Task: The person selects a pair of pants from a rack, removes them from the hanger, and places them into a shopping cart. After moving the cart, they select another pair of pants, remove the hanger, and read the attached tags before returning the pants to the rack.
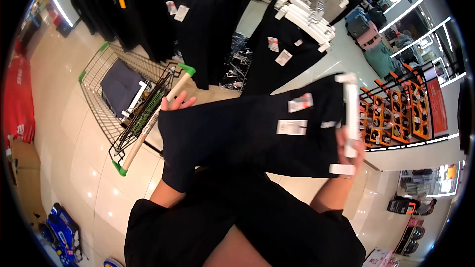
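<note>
Holding dark trousers [237, 133] level before the chest, near a wire cart [106, 113]. Gripping the white hanger [351, 113] at the waistband with the right hand [349, 151], closed; propping the leg end with the left hand [177, 103], fingers spread.

Shop-floor count: one garment, one trolley, two hands.
One pair of black fabric trousers [237, 133] on one white plastic clip hanger [351, 113], with two paper tags [292, 127]; two bare hands, a left hand [177, 103] and a right hand [360, 154]; one green-cornered wire shopping trolley [93, 100] at far left; one orange display stand [401, 113] at right.
</note>
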The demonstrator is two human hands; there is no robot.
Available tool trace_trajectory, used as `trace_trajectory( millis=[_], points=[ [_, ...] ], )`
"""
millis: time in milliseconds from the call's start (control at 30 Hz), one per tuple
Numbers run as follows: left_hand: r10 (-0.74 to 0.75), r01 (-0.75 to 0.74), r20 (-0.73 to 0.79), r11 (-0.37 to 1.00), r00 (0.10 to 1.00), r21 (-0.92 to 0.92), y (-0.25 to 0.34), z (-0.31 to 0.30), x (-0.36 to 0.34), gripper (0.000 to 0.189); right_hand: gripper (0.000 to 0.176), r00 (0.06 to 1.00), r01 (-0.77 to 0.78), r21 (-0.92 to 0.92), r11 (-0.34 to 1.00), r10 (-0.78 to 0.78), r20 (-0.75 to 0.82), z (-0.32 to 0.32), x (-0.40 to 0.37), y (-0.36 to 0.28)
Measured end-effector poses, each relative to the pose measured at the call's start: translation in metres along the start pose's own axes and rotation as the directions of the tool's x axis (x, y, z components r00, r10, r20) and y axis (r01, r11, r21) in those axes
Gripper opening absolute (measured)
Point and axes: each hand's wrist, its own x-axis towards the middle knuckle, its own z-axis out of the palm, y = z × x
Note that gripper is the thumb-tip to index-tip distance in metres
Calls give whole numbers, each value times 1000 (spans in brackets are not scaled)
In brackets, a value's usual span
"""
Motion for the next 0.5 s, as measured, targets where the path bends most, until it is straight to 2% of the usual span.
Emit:
trace_trajectory(
  millis=[100, 133, 200, 233, 333, 367, 433, 467, 500],
  points=[
    [-118, 124, 103, 991, 988, -57, -9, 12, -6, 51, 26, 951, -140, -216, 966, 192, 242, 36, 26, 25],
    [-195, 169, 203, 976, 960, 138, -34, -5, -6, 47, 24, 905, -179, -277, 944, 269, 330, 46, 34, 32],
    [-264, 159, 287, 927, 921, 341, -44, -13, -4, 42, 20, 798, -241, -345, 907, 388, 461, 63, 49, 45],
    [-197, 51, 449, 947, 871, 317, -35, -6, -13, 38, 11, 729, -283, -374, 883, 452, 515, 71, 53, 52],
    [-308, -25, 526, 846, 793, 533, 9, 22, -40, 32, 17, 696, -62, -631, 773, 487, 528, 103, 60, 66],
    [-394, 59, 519, 834, 758, 548, 18, 26, -42, 33, 19, 657, -38, -668, 743, 522, 543, 120, 62, 64],
    [-391, 208, 568, 909, 724, 362, 0, 19, -41, 38, 27, 639, 16, -684, 730, 519, 568, 151, 60, 62],
    [-443, 314, 521, 894, 729, 321, -2, 17, -42, 38, 37, 646, 183, -653, 735, 411, 643, 158, 61, 72],
    [-499, 418, 478, 867, 723, 272, 4, 20, -43, 37, 42, 631, 173, -717, 675, 483, 607, 172, 59, 72]
  ],
)
